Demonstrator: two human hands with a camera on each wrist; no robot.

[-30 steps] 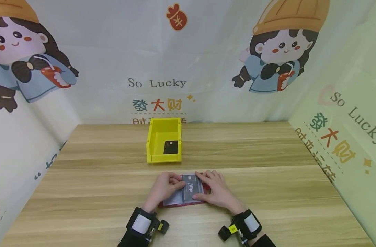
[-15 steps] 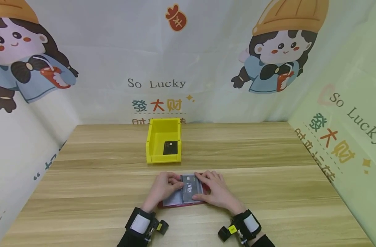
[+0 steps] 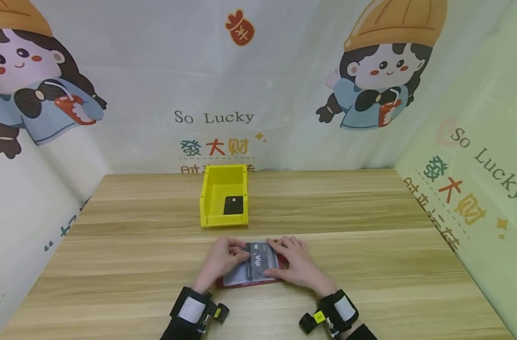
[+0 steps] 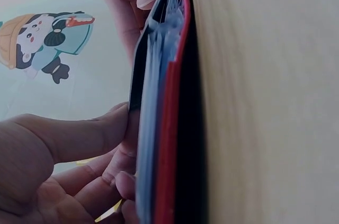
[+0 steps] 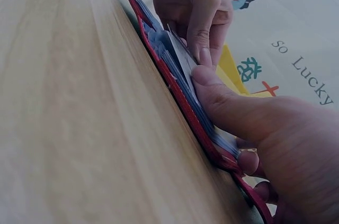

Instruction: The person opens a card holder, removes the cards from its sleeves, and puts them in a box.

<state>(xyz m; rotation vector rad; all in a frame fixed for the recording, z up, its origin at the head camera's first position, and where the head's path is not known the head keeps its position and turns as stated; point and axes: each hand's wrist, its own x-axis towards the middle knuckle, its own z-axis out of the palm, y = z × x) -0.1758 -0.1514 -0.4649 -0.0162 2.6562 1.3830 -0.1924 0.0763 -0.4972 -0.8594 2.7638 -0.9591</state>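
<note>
A grey card printed "Vip" (image 3: pixel 257 261) lies over the clear sleeves (image 3: pixel 236 276) of an opened card holder with a red cover (image 3: pixel 255 284). Thumb and fingers of my left hand (image 3: pixel 221 259) pinch the card's left edge; in the left wrist view the card (image 4: pixel 139 68) stands tilted away from the sleeves there. My right hand (image 3: pixel 298 263) grips the holder's right side, its thumb on the card's lower right and its index finger at the top. Seen from the right wrist, other fingers curl at the sleeves' edge. How far the card sits in a sleeve is hidden.
Beyond the hands, a yellow bin (image 3: pixel 224 220) stands at the back of the wooden table (image 3: pixel 347 203). A black card (image 3: pixel 233 205) lies inside it. Printed cloth (image 3: pixel 283 85) hangs behind the table and along both sides.
My left thumb and the grey card's left edge have shifted slightly left. The right hand stays almost still on the holder. The head view has moved a little.
</note>
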